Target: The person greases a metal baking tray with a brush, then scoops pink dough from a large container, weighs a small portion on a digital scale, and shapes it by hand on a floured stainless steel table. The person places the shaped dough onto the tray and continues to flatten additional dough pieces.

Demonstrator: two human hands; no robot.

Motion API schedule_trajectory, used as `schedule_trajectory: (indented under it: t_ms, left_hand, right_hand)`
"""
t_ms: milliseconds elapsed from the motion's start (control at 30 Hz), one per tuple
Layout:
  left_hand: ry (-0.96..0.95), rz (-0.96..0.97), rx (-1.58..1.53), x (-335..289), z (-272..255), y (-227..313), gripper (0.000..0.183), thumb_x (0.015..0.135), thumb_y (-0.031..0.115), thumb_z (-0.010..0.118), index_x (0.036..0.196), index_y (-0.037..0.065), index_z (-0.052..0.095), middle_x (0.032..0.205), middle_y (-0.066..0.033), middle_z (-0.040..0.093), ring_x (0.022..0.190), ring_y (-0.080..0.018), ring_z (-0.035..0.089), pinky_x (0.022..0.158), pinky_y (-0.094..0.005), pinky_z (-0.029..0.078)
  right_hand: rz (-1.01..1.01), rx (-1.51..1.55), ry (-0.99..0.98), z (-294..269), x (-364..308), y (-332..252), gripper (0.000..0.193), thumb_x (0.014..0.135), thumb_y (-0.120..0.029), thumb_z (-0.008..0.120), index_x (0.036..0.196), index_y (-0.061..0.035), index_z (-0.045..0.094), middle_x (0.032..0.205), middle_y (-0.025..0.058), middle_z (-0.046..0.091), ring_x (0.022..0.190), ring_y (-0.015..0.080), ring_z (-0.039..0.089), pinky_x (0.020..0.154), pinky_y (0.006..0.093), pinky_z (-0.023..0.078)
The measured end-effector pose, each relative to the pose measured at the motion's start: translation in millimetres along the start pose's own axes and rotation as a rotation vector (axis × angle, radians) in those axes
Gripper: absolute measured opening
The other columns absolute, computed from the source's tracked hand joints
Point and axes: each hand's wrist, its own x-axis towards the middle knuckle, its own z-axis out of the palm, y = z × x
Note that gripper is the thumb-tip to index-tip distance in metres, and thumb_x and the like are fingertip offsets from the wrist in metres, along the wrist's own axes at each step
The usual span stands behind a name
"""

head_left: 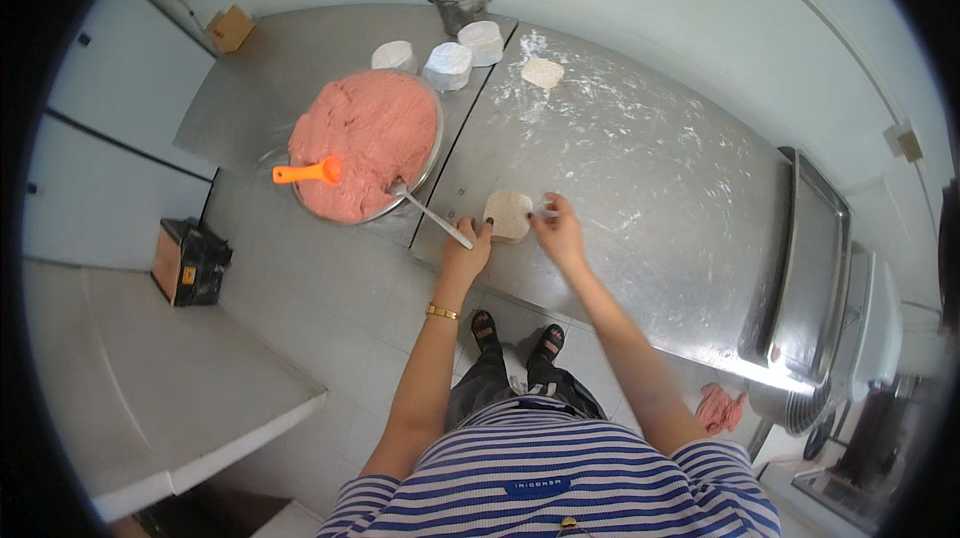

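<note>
A small stack of pale, round-cornered dough wrappers [508,217] lies near the front edge of the steel table. My left hand [466,254] holds its left side, the thumb on top. A metal spoon [432,216] leans out of the pink minced filling [370,138], its handle end over my left hand; whether my fingers touch it I cannot tell. My right hand [560,234] is at the stack's right edge, thumb against it and the slightly blurred other fingers curved apart from the thumb. The filling is heaped in a wide metal bowl [436,153], an orange scoop [312,172] resting on it.
Several white wrapper stacks, one of them [447,66], stand behind the bowl, near a metal pot [461,0]. A single wrapper [543,73] lies on the floured steel table [650,198]. Metal trays [806,268] lean at the right end; a pink cloth [720,408] is below.
</note>
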Motion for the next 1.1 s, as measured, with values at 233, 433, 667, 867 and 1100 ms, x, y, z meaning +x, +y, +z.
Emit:
schedule_trajectory:
  t_ms: [233,433,667,867,1100]
  left_hand:
    - [-0.386,-0.345,-0.42,28,18,5,0.044,0.084,0.035,0.058,0.101,-0.006,0.059,0.091,-0.0161,0.062,0.088,-0.0251,0.059,0.075,-0.0345,0.045]
    - [-0.638,-0.615,-1.31,31,9,34,0.056,0.091,0.045,0.047,0.129,0.004,0.04,0.119,-0.0091,0.053,0.107,-0.0183,0.053,0.091,-0.0349,0.043]
    - [-0.71,-0.654,-1.459,29,27,20,0.048,0.095,0.037,0.039,0.134,0.009,0.034,0.133,-0.0115,0.043,0.122,-0.025,0.044,0.1,-0.0473,0.037]
    - [-0.72,-0.622,-1.412,35,33,3,0.048,0.094,0.029,0.043,0.133,0.003,0.033,0.131,-0.0138,0.046,0.119,-0.0281,0.047,0.096,-0.05,0.042]
    - [-0.799,-0.632,-1.441,35,18,0,0.052,0.094,0.035,0.043,0.135,0.004,0.03,0.133,-0.0148,0.043,0.12,-0.0305,0.046,0.095,-0.0495,0.043]
  right_hand:
    - [0.082,0.13,0.069,32,5,-8,0.05,0.073,-0.003,0.065,0.12,-0.005,0.047,0.101,0.0139,0.061,0.083,0.0222,0.062,0.069,0.0318,0.05]
    - [-0.068,0.266,0.06,3,3,-34,0.043,0.071,0.005,0.059,0.113,-0.0035,0.05,0.107,0.0131,0.061,0.096,0.0232,0.06,0.082,0.032,0.047]
    - [-0.2,0.017,0.057,-7,36,-34,0.034,0.074,-0.008,0.063,0.106,-0.0032,0.056,0.113,0.0169,0.055,0.106,0.0358,0.052,0.088,0.04,0.042]
    - [-0.265,-0.16,0.216,-15,166,-21,0.041,0.079,-0.01,0.059,0.119,-0.0069,0.052,0.125,0.0129,0.049,0.114,0.0338,0.047,0.096,0.0376,0.038]
    - [-0.244,-0.572,0.128,22,285,11,0.042,0.083,-0.015,0.053,0.126,-0.016,0.051,0.138,0.0074,0.04,0.127,0.0297,0.038,0.107,0.0491,0.024]
